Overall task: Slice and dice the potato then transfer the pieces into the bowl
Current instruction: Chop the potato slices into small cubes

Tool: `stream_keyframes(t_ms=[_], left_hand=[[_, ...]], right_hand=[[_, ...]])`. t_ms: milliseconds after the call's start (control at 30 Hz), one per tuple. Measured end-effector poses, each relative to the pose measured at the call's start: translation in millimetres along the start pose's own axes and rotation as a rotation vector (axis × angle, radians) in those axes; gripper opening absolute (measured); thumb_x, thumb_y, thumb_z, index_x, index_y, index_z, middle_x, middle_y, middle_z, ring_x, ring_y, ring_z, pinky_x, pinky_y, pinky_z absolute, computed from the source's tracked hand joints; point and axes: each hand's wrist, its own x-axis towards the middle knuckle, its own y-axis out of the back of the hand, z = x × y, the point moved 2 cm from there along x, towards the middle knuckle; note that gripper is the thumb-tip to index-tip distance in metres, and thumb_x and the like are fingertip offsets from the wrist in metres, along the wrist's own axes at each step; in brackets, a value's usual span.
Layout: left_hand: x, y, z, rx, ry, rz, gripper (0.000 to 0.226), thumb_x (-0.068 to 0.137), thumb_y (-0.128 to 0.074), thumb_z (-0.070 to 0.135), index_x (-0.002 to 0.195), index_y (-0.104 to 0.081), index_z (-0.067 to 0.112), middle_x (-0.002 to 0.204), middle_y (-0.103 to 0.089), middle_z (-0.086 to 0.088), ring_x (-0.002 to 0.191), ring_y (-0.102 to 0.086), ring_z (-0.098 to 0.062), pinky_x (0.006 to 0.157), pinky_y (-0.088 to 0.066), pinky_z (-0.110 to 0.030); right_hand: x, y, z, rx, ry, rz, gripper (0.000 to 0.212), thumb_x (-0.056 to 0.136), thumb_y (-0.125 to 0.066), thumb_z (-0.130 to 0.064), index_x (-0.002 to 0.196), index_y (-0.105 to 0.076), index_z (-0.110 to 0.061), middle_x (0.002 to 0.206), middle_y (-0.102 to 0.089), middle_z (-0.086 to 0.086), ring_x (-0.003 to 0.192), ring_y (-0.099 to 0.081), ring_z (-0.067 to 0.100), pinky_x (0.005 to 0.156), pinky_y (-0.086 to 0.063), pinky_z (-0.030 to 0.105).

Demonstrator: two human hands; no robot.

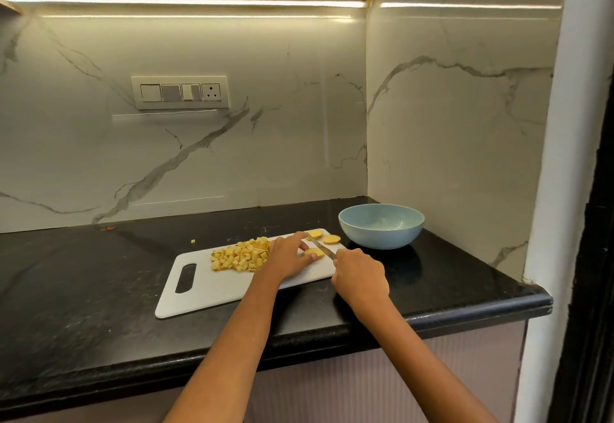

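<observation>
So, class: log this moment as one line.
left hand steadies slice | right hand holds knife | dice on board | bowl empty

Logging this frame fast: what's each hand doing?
Left hand: open, fingers resting on a potato slice.
Right hand: gripping the knife.

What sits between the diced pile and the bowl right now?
Head view: the left hand, the knife blade and three potato slices on the cutting board.

I stand in a home kitchen: black stone counter [99, 289], marble backsplash [232, 143], switch panel [180, 92] at eleven o'clock, cutting board [206, 293] before me.
</observation>
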Motion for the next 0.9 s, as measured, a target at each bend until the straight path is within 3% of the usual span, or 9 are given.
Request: stream_keyframes(t_ms=[100, 233, 367, 600, 700, 800, 900], left_hand=[[2.2, 0.1, -1.5, -0.024, -0.002, -0.022, 0.053, 0.091, -0.058, 0.026, 0.140, -0.037, 0.020, 0.127, -0.058, 0.000, 0.127, -0.042, -0.024, 0.109, -0.032, -0.042], [1.8, -0.6, -0.5, 0.004, -0.015, -0.015, 0.057, 0.089, -0.059, 0.036, 0.139, -0.038, 0.019, 0.128, -0.057, 0.000, 0.122, -0.046, -0.022, 0.105, -0.036, -0.040], [4.5, -1.6, -2.1, -0.007, -0.002, 0.007, 0.056, 0.088, -0.061, 0.033, 0.137, -0.040, 0.017, 0.123, -0.060, -0.001, 0.120, -0.048, -0.022, 0.104, -0.038, -0.039], [4.8, -1.5, -2.4, -0.058, -0.017, 0.054, 0.055, 0.085, -0.066, 0.031, 0.133, -0.046, 0.014, 0.118, -0.064, -0.003, 0.115, -0.051, -0.023, 0.102, -0.039, -0.038], [3.2, -0.9, -0.6, -0.017, -0.012, 0.077, 0.053, 0.086, -0.064, 0.033, 0.133, -0.046, 0.015, 0.117, -0.065, -0.002, 0.116, -0.050, -0.023, 0.105, -0.034, -0.038], [0.3, -1.1, 2.5, 0.051, -0.002, 0.098, 0.052, 0.087, -0.061, 0.037, 0.133, -0.045, 0.017, 0.117, -0.064, 0.001, 0.119, -0.048, -0.022, 0.110, -0.019, -0.037], [0.5, -0.3, 1.7, 0.046, 0.010, 0.092, 0.052, 0.087, -0.061, 0.037, 0.132, -0.045, 0.017, 0.117, -0.065, 0.001, 0.119, -0.049, -0.021, 0.113, -0.013, -0.040]], right_hand=[[-0.6, 1.1, -0.1, -0.006, 0.002, -0.015, 0.022, 0.098, -0.044, -0.022, 0.117, -0.053, -0.013, 0.104, -0.060, 0.006, 0.075, -0.050, 0.012, 0.065, -0.038, 0.024], [-1.4, 2.2, -1.1, -0.027, 0.006, -0.013, 0.022, 0.099, -0.043, -0.021, 0.116, -0.053, -0.013, 0.104, -0.059, 0.007, 0.074, -0.049, 0.013, 0.064, -0.037, 0.025], [-1.8, 2.5, -2.5, -0.044, 0.009, -0.022, 0.022, 0.098, -0.044, -0.021, 0.116, -0.054, -0.012, 0.104, -0.060, 0.007, 0.075, -0.051, 0.013, 0.066, -0.039, 0.025], [-0.8, -0.7, -13.8, -0.111, 0.034, -0.001, 0.024, 0.098, -0.046, -0.014, 0.120, -0.053, -0.010, 0.112, -0.060, 0.008, 0.095, -0.062, 0.019, 0.072, -0.044, 0.026], [3.6, 1.1, -17.1, -0.121, 0.061, -0.018, 0.024, 0.098, -0.046, -0.013, 0.121, -0.054, -0.010, 0.115, -0.060, 0.008, 0.098, -0.061, 0.020, 0.070, -0.039, 0.025], [-0.3, 5.4, -11.7, -0.137, 0.087, -0.054, 0.024, 0.098, -0.045, -0.014, 0.121, -0.052, -0.010, 0.116, -0.058, 0.009, 0.099, -0.060, 0.020, 0.074, -0.041, 0.026], [-11.7, 5.4, -7.2, -0.156, 0.114, -0.048, 0.023, 0.098, -0.045, -0.014, 0.120, -0.052, -0.010, 0.114, -0.058, 0.009, 0.097, -0.060, 0.020, 0.078, -0.045, 0.028]])
